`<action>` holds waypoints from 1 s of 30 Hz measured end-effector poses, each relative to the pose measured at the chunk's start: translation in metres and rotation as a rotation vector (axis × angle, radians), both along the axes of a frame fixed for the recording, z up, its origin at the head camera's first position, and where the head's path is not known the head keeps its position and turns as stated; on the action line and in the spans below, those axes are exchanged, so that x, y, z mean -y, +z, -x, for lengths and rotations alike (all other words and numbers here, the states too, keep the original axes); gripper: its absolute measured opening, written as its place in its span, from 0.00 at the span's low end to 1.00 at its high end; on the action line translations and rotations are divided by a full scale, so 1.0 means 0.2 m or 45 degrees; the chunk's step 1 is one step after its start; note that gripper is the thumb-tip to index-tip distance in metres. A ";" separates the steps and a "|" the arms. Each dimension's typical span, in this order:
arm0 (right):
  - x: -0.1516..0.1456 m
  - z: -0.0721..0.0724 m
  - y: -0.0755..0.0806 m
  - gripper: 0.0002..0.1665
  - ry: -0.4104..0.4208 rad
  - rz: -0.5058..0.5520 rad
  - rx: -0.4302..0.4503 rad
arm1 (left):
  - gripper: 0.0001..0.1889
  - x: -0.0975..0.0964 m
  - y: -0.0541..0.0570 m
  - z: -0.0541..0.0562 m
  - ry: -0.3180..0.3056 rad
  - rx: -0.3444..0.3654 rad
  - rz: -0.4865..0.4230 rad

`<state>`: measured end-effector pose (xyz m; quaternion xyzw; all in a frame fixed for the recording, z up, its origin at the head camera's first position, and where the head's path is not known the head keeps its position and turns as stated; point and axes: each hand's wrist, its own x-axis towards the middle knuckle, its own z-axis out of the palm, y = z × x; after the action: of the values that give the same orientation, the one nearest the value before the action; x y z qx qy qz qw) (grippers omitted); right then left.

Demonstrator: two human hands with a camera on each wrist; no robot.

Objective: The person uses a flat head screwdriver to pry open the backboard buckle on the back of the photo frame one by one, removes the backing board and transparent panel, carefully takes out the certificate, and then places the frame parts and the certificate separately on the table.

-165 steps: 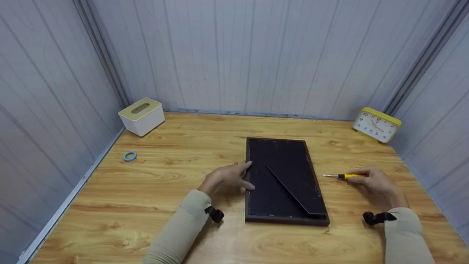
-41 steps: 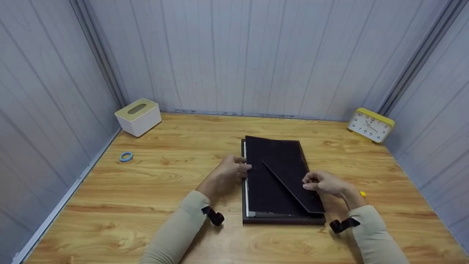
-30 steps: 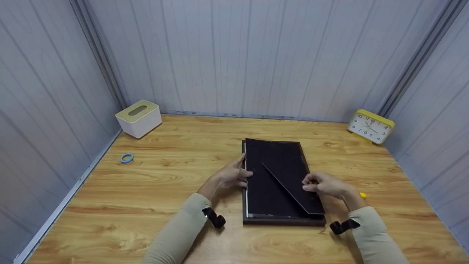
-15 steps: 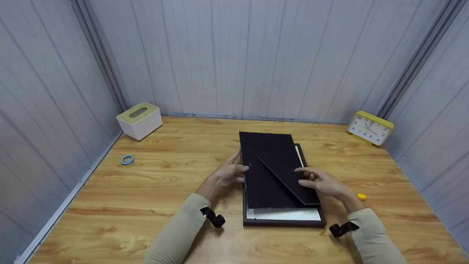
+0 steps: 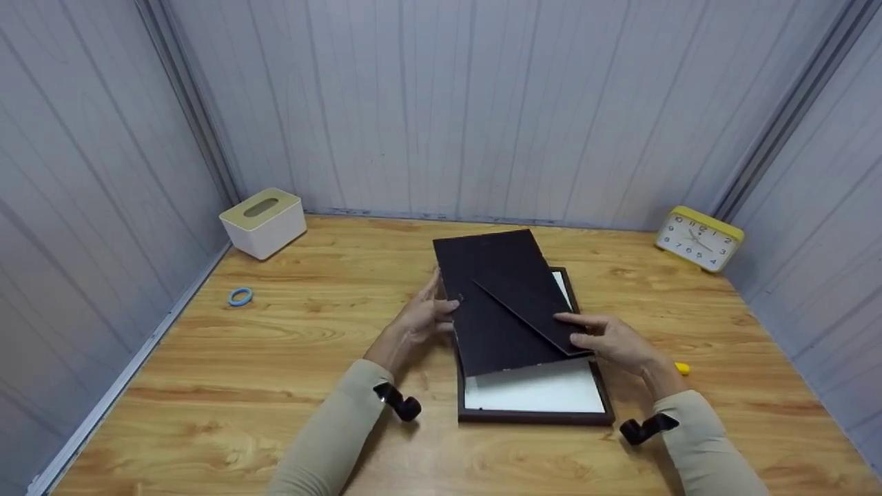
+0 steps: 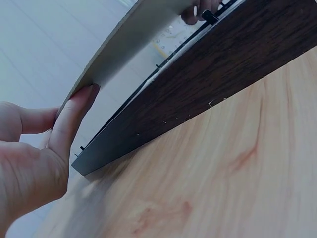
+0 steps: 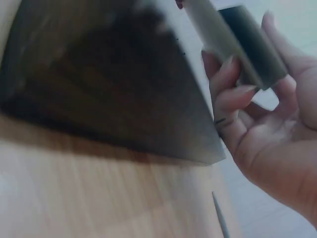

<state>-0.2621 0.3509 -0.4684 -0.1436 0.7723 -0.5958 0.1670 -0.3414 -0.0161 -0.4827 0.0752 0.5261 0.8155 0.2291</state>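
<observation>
A black backing board (image 5: pixel 482 337) with a hinged stand leg (image 5: pixel 537 310) is lifted and tilted over a dark brown picture frame (image 5: pixel 534 417) on the table. My left hand (image 5: pixel 422 315) pinches the board's left edge, thumb on top; its pale underside shows in the left wrist view. My right hand (image 5: pixel 620 342) holds the board's right side by the stand leg's lower end; the right wrist view shows fingers beneath and thumb opposite. A white sheet (image 5: pixel 544 396) shows inside the frame. Small dark tabs (image 6: pixel 210 18) stick up from the frame's rim.
A screwdriver's yellow handle (image 5: pixel 682 368) shows beside my right wrist, the rest hidden behind the arm. A white tissue box (image 5: pixel 265 231) stands back left, with a blue ring (image 5: pixel 240 297) before it. A yellow clock (image 5: pixel 699 240) stands back right. Panel walls surround the table.
The right hand let go of the screwdriver and took hold of the board's right side. Both hands have lifted the board up and left out of the frame, uncovering the white sheet.
</observation>
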 end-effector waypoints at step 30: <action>-0.26 0.01 0.04 0.33 0.316 0.911 -0.083 | 0.36 -0.03 0.01 -0.06 -0.124 -0.399 0.471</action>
<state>-0.2641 0.4028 -0.4611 -0.3041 0.4971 -0.7982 0.1525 -0.3296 -0.0094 -0.4809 0.1830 0.6913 0.6716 0.1937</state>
